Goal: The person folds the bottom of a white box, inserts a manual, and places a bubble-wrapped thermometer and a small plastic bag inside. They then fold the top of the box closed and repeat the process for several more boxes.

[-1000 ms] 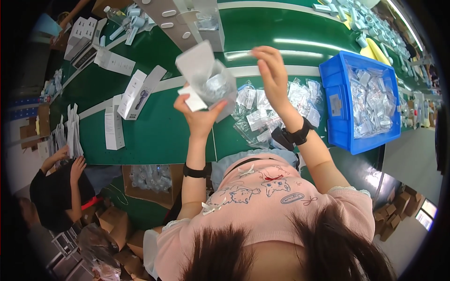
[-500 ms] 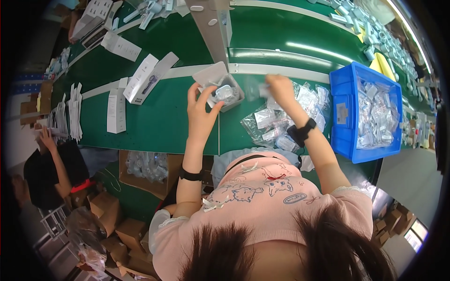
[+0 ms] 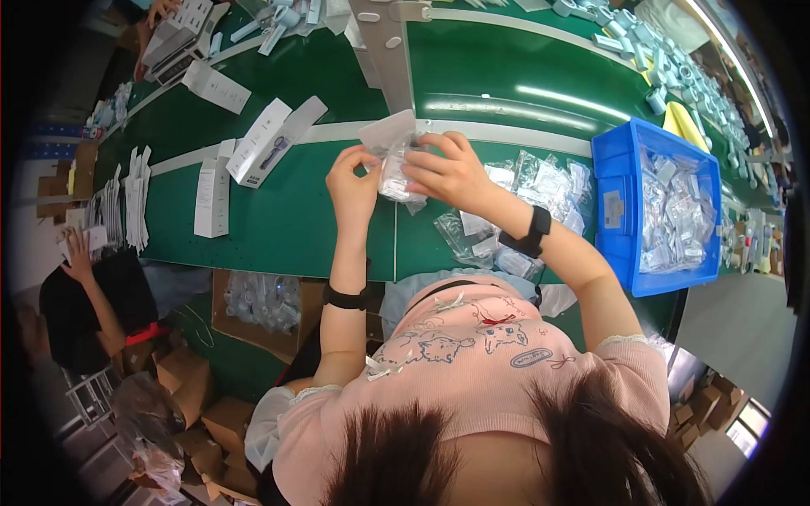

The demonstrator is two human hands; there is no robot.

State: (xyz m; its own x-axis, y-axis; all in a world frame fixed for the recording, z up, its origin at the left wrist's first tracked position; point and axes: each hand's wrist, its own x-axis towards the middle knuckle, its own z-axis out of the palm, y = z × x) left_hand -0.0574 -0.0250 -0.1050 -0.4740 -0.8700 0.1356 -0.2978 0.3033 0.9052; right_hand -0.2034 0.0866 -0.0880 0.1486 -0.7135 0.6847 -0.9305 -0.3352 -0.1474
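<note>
A small white box point(image 3: 390, 130) stands at the middle of the green bench with its flap raised. My left hand point(image 3: 353, 179) is closed at the box's left edge, thumb and fingertips pinched together. From the right, my right hand point(image 3: 451, 173) grips a clear plastic bag point(image 3: 394, 179) at the box's mouth. The bag and my fingers hide most of the box's inside. Right of my right hand lies a loose heap of clear bags point(image 3: 544, 190) with white and pale contents, partly under my forearm.
A blue bin point(image 3: 620, 244) full of bagged parts stands at the right. Several white cartons point(image 3: 211, 198) stand on the left, beside flat folded cartons point(image 3: 135, 202). A metal post point(image 3: 380, 51) rises behind the box. At the far left, a co-worker's hand point(image 3: 78, 253) holds something white.
My right hand has moved left from the bag heap to the box, bringing a clear bag. My left hand's spread fingers have closed into a pinch at the box's edge.
</note>
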